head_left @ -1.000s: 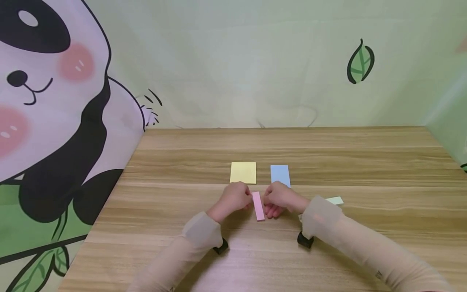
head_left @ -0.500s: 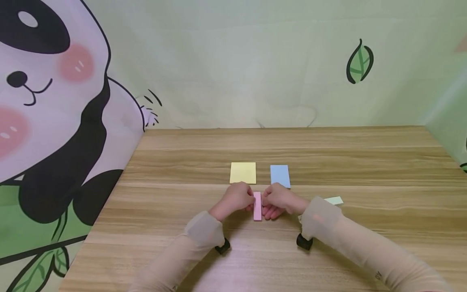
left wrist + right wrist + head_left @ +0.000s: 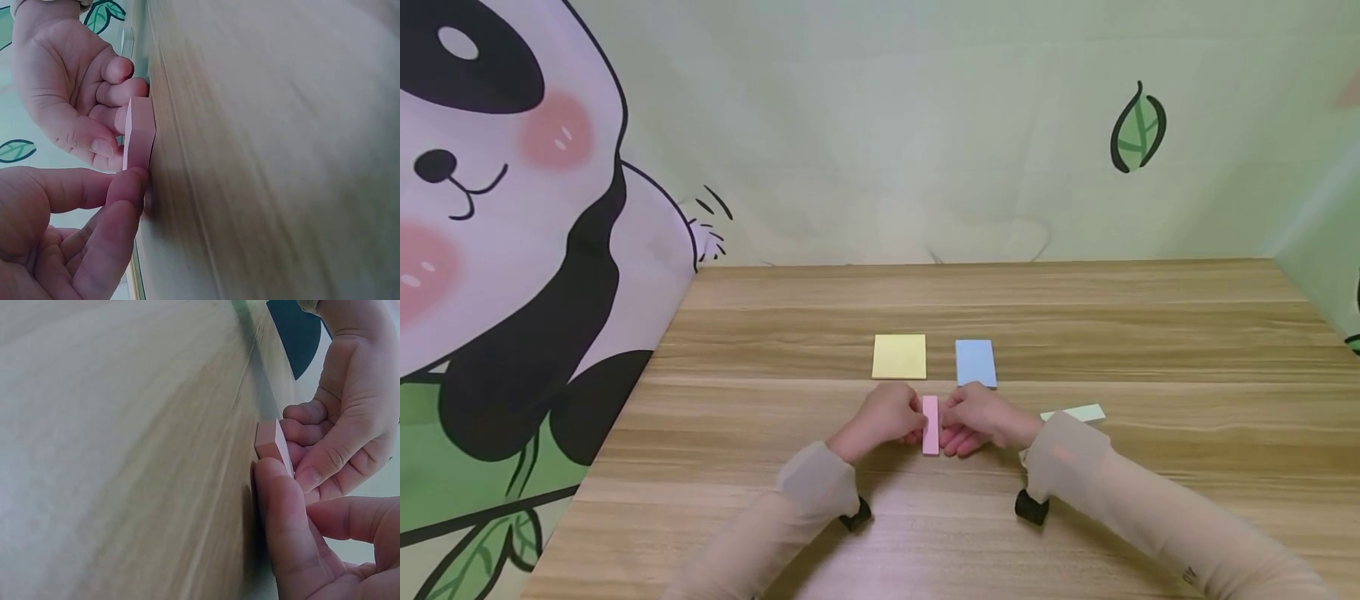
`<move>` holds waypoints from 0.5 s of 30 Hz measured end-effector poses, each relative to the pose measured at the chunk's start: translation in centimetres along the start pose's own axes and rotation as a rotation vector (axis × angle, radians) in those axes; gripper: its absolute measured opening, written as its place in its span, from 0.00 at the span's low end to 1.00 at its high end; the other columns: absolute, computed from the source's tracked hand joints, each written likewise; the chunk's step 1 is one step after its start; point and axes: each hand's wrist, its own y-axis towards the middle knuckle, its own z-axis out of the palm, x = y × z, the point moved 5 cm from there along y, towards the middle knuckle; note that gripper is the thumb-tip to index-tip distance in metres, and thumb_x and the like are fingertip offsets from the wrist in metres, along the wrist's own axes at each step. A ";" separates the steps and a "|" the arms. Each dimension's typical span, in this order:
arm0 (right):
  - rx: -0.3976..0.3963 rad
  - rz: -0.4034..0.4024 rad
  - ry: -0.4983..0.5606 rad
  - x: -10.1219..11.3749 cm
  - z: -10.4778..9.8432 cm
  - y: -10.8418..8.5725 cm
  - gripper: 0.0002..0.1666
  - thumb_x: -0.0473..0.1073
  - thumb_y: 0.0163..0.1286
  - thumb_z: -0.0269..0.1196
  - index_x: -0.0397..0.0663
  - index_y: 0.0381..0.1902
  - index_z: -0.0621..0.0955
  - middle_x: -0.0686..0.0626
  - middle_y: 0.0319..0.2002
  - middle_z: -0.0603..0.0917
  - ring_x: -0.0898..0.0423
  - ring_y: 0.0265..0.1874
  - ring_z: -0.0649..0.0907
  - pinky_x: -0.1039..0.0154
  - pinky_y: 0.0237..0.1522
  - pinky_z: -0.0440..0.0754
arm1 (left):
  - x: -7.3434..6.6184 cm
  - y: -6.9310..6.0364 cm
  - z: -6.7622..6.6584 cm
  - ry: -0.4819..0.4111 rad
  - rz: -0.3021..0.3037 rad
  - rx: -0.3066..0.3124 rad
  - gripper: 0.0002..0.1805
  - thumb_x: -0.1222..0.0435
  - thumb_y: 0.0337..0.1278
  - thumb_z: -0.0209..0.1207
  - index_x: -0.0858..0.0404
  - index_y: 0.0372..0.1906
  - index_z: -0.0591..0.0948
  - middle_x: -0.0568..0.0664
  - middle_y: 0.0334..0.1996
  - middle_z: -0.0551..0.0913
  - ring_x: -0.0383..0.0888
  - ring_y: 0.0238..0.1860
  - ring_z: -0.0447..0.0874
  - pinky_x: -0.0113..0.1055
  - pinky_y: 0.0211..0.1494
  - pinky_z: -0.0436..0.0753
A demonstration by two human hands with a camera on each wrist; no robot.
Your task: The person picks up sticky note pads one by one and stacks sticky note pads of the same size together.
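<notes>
A narrow pink pad [image 3: 931, 427] lies lengthwise between the two hands on the wooden table. From its left side the left hand [image 3: 891, 412] grips it, thumb and fingertips at the edge; the left wrist view shows the pad [image 3: 141, 128] just past the left hand's fingertips [image 3: 128, 194]. Bent fingers of the right hand [image 3: 981, 417] hold the opposite long side. Seen from the right wrist, the pad's end [image 3: 269, 439] stands above the right hand's fingertips [image 3: 275, 475], with the left hand [image 3: 356, 419] behind.
A square yellow pad [image 3: 899, 357] lies beyond the left hand and a blue pad [image 3: 975, 362] beyond the right. The pale green strip [image 3: 1086, 413] is partly covered by the right sleeve. A patterned backdrop [image 3: 895, 133] rises behind the table [image 3: 775, 333].
The pink pad has turned from a slant to nearly straight. Both hands have shifted slightly toward the near edge, and the right hand's fingers are closer to the pad.
</notes>
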 end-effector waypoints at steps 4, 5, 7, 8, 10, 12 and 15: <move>0.006 0.003 0.013 -0.1 0.1 0.1 0.05 0.33 0.60 0.49 0.36 0.31 0.72 0.44 0.19 0.80 0.57 0.15 0.80 0.65 0.20 0.79 | -0.1 -0.2 0.0 0.004 -0.001 0.002 0.08 0.69 0.48 0.57 0.65 0.18 0.76 0.48 0.11 0.77 0.37 0.12 0.73 0.27 0.16 0.71; 0.005 0.003 0.012 -0.2 0.1 0.1 0.05 0.33 0.60 0.49 0.36 0.30 0.72 0.44 0.19 0.80 0.57 0.15 0.80 0.65 0.20 0.79 | -0.1 -0.2 0.0 0.009 0.000 0.003 0.08 0.69 0.48 0.57 0.65 0.18 0.76 0.48 0.11 0.77 0.37 0.12 0.72 0.27 0.16 0.71; 0.007 0.003 0.013 -0.2 0.1 0.2 0.04 0.33 0.60 0.50 0.36 0.30 0.72 0.44 0.19 0.80 0.57 0.16 0.80 0.65 0.20 0.79 | -0.1 -0.1 0.0 0.016 0.007 0.004 0.08 0.69 0.48 0.57 0.64 0.18 0.76 0.48 0.11 0.78 0.37 0.12 0.72 0.27 0.16 0.71; 0.007 0.003 0.012 -0.2 0.1 0.2 0.04 0.33 0.61 0.50 0.36 0.30 0.72 0.44 0.19 0.80 0.57 0.15 0.80 0.65 0.20 0.79 | -0.1 -0.1 0.1 0.020 0.008 0.005 0.08 0.69 0.49 0.57 0.64 0.18 0.76 0.48 0.11 0.78 0.37 0.12 0.72 0.27 0.16 0.71; 0.009 0.003 0.012 -0.2 0.1 0.1 0.04 0.33 0.61 0.50 0.36 0.30 0.72 0.44 0.19 0.80 0.57 0.15 0.80 0.65 0.20 0.79 | 0.0 -0.1 0.2 0.023 0.012 0.007 0.09 0.69 0.49 0.57 0.64 0.18 0.76 0.48 0.11 0.77 0.37 0.12 0.72 0.27 0.17 0.71; 0.011 0.002 0.013 -0.3 0.0 0.1 0.04 0.33 0.61 0.50 0.36 0.30 0.72 0.45 0.19 0.80 0.57 0.15 0.80 0.65 0.19 0.79 | 0.0 -0.2 0.2 0.027 0.014 0.007 0.09 0.68 0.49 0.57 0.64 0.17 0.75 0.47 0.11 0.77 0.37 0.12 0.72 0.27 0.17 0.71; 0.023 0.004 0.018 -0.4 0.0 -0.1 0.04 0.33 0.61 0.50 0.36 0.31 0.71 0.44 0.20 0.80 0.57 0.16 0.80 0.65 0.19 0.79 | 0.0 -0.4 0.4 0.035 0.013 0.013 0.10 0.68 0.49 0.57 0.63 0.16 0.75 0.47 0.11 0.76 0.37 0.12 0.71 0.27 0.17 0.71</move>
